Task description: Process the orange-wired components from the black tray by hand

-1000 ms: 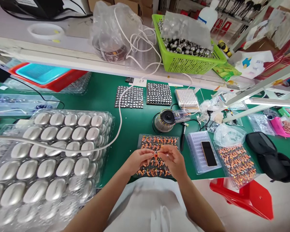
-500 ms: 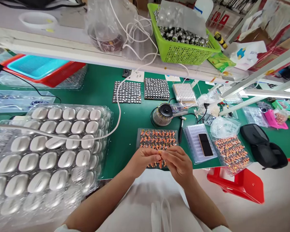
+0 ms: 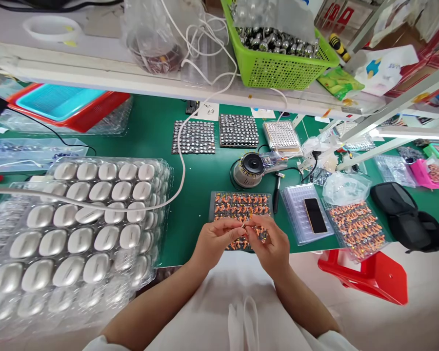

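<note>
My left hand (image 3: 215,242) and my right hand (image 3: 272,242) meet fingertip to fingertip over the front of the bench. Between their pinched fingers is a small part (image 3: 243,226), mostly hidden, with a dark and yellowish bit showing. Right under them lies a tray of small orange parts (image 3: 234,199), set in rows and partly covered by my hands. A hammer (image 3: 277,192) with a black handle rests just right of this tray. Behind the tray stands a round grey device with a black top (image 3: 251,168).
Stacked clear trays of silvery oval cases (image 3: 71,242) fill the left. On the right are a phone (image 3: 315,215) on plastic trays, a second orange-part tray (image 3: 357,229) and a black case (image 3: 406,214). A shelf with a green basket (image 3: 285,68) overhangs the back; a white cable (image 3: 181,170) hangs down.
My fingers have shifted slightly around the small part, and the right fingers are more bent. The whole view has moved a little; the bench things stay in place.
</note>
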`<control>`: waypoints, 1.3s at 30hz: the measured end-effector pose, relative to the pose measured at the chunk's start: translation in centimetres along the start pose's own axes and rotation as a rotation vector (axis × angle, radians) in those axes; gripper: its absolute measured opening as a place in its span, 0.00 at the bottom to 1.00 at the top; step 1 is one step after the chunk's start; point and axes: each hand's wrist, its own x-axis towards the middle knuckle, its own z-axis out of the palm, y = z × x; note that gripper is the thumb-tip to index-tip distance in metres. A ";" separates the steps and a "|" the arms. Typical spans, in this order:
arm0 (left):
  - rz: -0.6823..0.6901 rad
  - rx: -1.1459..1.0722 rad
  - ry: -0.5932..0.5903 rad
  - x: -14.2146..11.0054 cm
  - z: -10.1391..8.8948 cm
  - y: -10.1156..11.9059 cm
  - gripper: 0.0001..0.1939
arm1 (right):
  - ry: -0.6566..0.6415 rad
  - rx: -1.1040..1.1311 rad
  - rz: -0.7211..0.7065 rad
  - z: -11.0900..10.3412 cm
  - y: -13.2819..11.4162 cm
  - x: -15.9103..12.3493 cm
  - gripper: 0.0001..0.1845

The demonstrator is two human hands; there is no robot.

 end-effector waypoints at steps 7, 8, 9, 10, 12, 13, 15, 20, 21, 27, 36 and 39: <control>0.439 0.432 0.006 -0.4 -0.3 1.4 0.05 | -0.016 -0.039 -0.076 0.3 0.0 0.6 0.21; 0.471 0.466 0.004 -0.4 -0.4 1.5 0.05 | -0.017 -0.045 -0.080 0.4 0.0 0.6 0.21; 0.504 0.498 0.005 -0.4 -0.4 1.7 0.06 | -0.021 -0.052 -0.082 0.4 0.0 0.6 0.21; 0.538 0.532 0.010 -0.4 -0.4 1.8 0.06 | -0.024 -0.060 -0.086 0.4 0.0 0.6 0.20; 0.593 0.602 0.031 -0.4 -0.4 1.9 0.06 | -0.026 -0.077 -0.100 0.5 -0.1 0.7 0.20; 0.609 0.635 0.046 -0.4 -0.3 1.9 0.05 | -0.024 -0.085 -0.110 0.6 -0.1 0.7 0.20; 0.631 0.680 0.078 -0.3 -0.2 1.9 0.05 | -0.009 -0.101 -0.143 0.8 -0.2 0.8 0.21; 0.592 0.678 0.106 -0.4 0.3 2.1 0.03 | 0.017 -0.117 -0.192 1.4 0.0 0.7 0.23; 0.557 0.663 0.102 -0.4 0.3 2.1 0.03 | 0.017 -0.111 -0.187 1.4 0.1 0.7 0.22; 0.335 0.553 0.066 -0.1 -0.1 2.1 0.03 | -0.109 0.020 0.020 -0.1 0.6 1.4 0.17; 0.298 0.598 0.016 0.3 0.1 2.1 0.04 | -0.565 0.111 0.065 -2.5 -0.2 3.3 0.02; 0.332 0.626 -0.011 0.3 0.1 2.1 0.04 | -0.536 0.071 0.088 -2.3 0.1 3.5 0.04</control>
